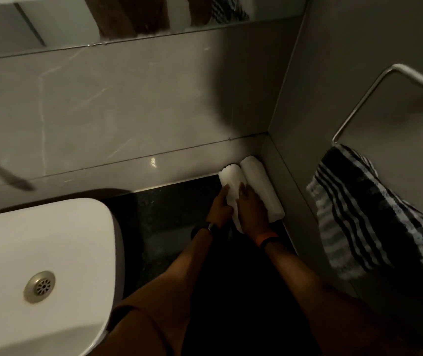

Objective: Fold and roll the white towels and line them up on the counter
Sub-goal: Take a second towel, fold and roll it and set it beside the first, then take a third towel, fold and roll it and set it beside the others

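Hands are meeting over the dark counter (169, 211) in the corner of a dim washroom, and an onlooker reading the scene from left to right is taking in the following. At far left, the white basin (38, 253) with its metal drain (39, 286) is sitting beside the counter. Next, the left hand (220, 205), a dark band at its wrist, is lying against the left flank of the nearer rolled towel (232, 186), fingers extended along the cloth; whether they are gripping or merely pressing it is not something the dim view is settling. Just right of it, the right hand (251, 209), an orange band at its wrist, is resting palm-down across the same roll and appears to be flattened, not closed around anything. Touching that roll on its right, the second rolled towel (261, 188) is lying parallel to it, tucked against the side wall (359, 73). At far right, a striped cloth (364, 211) is hanging from a metal rail (385, 80), apart from the work.

Progress, as a judgement: two white towels are already rolled and lined up side by side, with the hands apparently nudging the left one into alignment. No loose or unfolded white towel is showing, so whether more are waiting cannot be told.
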